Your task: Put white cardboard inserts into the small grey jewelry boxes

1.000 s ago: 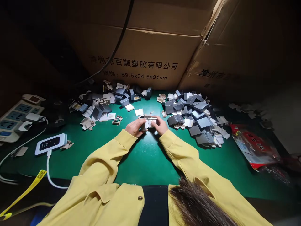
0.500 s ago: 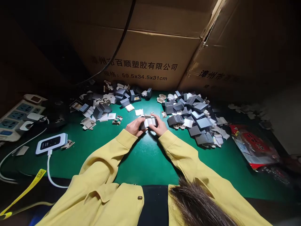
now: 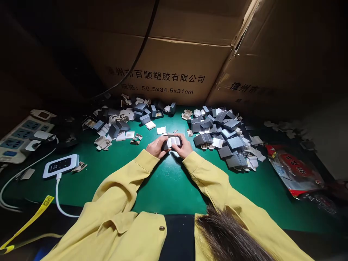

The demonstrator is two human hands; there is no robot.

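Observation:
Between my two hands is a small dark box (image 3: 172, 141) with white paper-like panels showing on its upper face. My left hand (image 3: 157, 146) grips its left side, the thumb near its front edge. On the right side my right hand (image 3: 185, 145) is closed round it, thumb along the front. The fingers behind the box are mostly hidden. A white scrap (image 3: 161, 130) lies on the green tabletop (image 3: 165, 188) just behind my left hand. To the right is a heap of dark grey small boxes (image 3: 235, 142) mixed with white and brown card pieces.
More small boxes and card scraps (image 3: 119, 127) lie at the back left. A power strip (image 3: 23, 136) and a white device with a cable (image 3: 60, 166) are on the left. A red-and-clear snack packet (image 3: 296, 170) lies far right. Large cardboard cartons (image 3: 174, 54) stand behind.
Both hands stay on the box in almost the same place; my right hand has shifted very slightly. The view has moved a little.

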